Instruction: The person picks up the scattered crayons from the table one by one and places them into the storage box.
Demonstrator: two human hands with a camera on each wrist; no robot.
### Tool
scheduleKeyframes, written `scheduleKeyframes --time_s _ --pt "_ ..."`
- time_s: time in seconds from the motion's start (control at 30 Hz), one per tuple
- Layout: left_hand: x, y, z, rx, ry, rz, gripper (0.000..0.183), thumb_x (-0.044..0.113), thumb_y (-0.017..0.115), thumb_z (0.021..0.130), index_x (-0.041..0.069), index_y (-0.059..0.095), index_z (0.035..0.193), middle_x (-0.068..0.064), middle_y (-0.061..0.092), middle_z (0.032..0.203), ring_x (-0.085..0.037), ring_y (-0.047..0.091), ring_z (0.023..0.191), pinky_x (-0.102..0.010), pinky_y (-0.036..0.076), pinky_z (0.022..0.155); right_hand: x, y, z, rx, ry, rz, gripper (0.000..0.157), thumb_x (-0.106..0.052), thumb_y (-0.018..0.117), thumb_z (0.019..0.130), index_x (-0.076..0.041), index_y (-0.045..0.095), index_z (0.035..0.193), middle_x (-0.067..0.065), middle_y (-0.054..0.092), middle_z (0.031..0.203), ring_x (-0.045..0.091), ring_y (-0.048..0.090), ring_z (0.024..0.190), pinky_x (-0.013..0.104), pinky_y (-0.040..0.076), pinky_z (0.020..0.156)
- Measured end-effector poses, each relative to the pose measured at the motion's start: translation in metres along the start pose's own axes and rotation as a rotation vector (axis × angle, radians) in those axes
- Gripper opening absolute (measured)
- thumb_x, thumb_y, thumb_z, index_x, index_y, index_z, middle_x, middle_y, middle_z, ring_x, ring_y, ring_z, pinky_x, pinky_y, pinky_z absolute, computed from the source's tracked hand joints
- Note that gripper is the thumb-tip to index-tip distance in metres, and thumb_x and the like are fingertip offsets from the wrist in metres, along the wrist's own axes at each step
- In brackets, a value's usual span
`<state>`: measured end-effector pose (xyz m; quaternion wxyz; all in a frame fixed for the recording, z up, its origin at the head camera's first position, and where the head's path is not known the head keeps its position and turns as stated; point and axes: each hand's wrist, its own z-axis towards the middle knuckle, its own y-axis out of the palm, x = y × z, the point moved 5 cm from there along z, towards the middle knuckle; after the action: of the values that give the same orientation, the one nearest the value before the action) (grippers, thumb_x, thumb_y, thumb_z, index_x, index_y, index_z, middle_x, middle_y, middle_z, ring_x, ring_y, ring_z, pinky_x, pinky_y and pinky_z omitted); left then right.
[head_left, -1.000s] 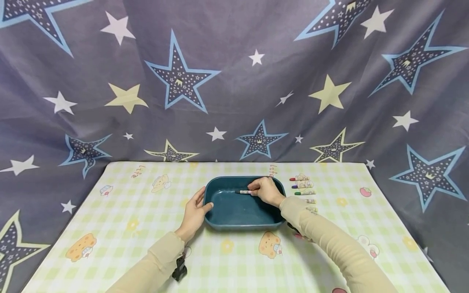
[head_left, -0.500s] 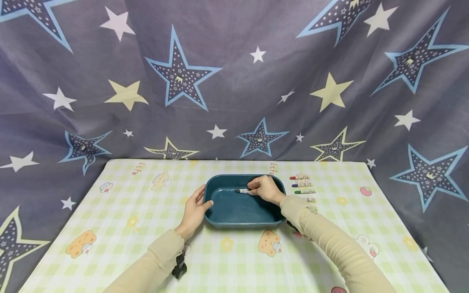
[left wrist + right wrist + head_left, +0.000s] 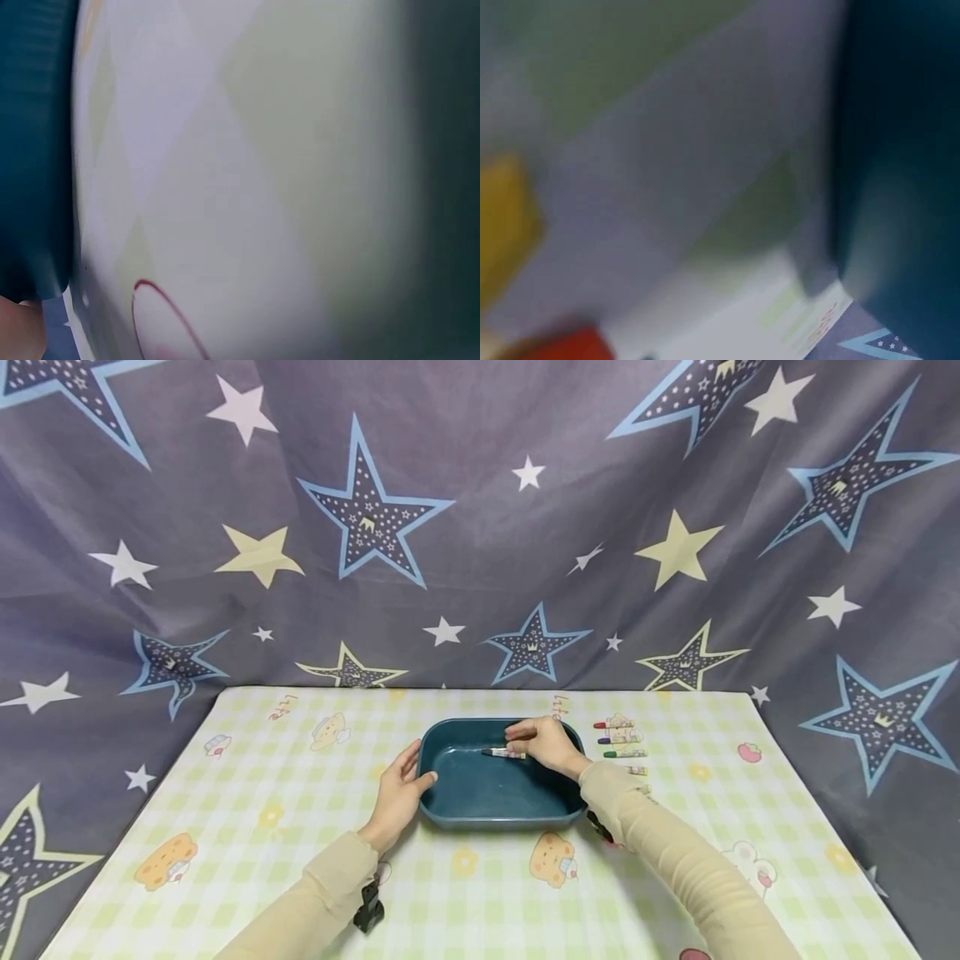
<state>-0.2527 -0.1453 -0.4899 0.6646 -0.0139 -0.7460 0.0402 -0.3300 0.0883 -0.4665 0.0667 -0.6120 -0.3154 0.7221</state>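
Observation:
A dark teal rectangular basin [image 3: 495, 793] sits on the table. My left hand [image 3: 396, 789] grips its left side, thumb over the rim and fingers along the outer wall. Inside the basin, toward the back, lies a black crayon [image 3: 504, 753] with a printed wrapper. Just above its right end is my right hand [image 3: 547, 745], reaching in over the right rim, its fingers apart from the crayon. In the left wrist view the basin's outer wall [image 3: 34, 150] fills the left edge. The right wrist view catches the basin's side [image 3: 907, 165], blurred and close.
Right of the basin lie several crayons in a column: red [image 3: 613, 724], purple [image 3: 618, 740], green [image 3: 624, 753] and others partly behind the right sleeve [image 3: 637, 802]. A checked cloth [image 3: 285, 827] covers the table. A starry curtain [image 3: 480, 568] hangs behind it.
My right hand has let go of the black crayon and lifted slightly to the right, so the crayon's yellow end now shows. My left hand has stayed on the basin.

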Motion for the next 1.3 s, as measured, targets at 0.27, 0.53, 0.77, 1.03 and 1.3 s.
scheduleKeyframes --time_s 0.27,0.53,0.77,1.03,1.3 --pt "0.002 0.002 0.001 -0.005 0.009 -0.001 0.065 0.0 0.055 0.087 0.009 0.027 0.145 -0.011 0.03 0.148 -0.026 0.031 0.135 -0.036 0.035 0.107 -0.016 -0.02 -0.008 -0.006 0.02 0.174 0.033 -0.01 0.067 0.083 0.003 0.064 0.113 0.019 0.066 0.106 0.026 0.065 0.096 0.029 0.056 0.081" --pt "0.004 0.001 0.003 -0.003 0.015 0.019 0.064 0.001 0.055 0.088 0.01 0.027 0.145 -0.012 0.029 0.148 -0.027 0.029 0.136 -0.038 0.035 0.108 -0.016 -0.06 -0.015 0.071 0.006 0.171 0.031 -0.012 0.068 0.081 -0.001 0.067 0.11 0.016 0.067 0.105 0.014 0.066 0.095 0.025 0.054 0.084" --pt "0.004 0.001 -0.001 -0.003 0.002 0.02 0.064 0.001 0.055 0.088 0.009 0.026 0.145 -0.011 0.028 0.149 -0.027 0.03 0.136 -0.037 0.035 0.107 0.004 -0.11 -0.028 0.14 0.027 0.13 0.032 -0.014 0.069 0.081 0.001 0.066 0.11 0.018 0.066 0.107 0.002 0.066 0.085 0.026 0.056 0.076" --pt "0.005 0.001 0.001 -0.001 0.016 0.023 0.064 0.001 0.055 0.087 0.009 0.028 0.144 -0.012 0.029 0.148 -0.026 0.031 0.135 -0.037 0.035 0.107 0.047 -0.155 -0.034 0.186 0.095 0.073 0.039 -0.019 0.069 0.082 0.002 0.063 0.114 0.018 0.064 0.111 -0.001 0.065 0.084 0.016 0.053 0.078" --pt "0.003 0.001 0.0 0.004 -0.001 0.023 0.064 0.002 0.056 0.087 0.01 0.028 0.144 -0.012 0.03 0.148 -0.027 0.03 0.136 -0.038 0.034 0.108 0.088 -0.165 -0.038 0.207 0.138 -0.005 0.036 -0.006 0.064 0.084 0.007 0.059 0.117 0.023 0.061 0.115 0.027 0.063 0.101 0.018 0.053 0.079"
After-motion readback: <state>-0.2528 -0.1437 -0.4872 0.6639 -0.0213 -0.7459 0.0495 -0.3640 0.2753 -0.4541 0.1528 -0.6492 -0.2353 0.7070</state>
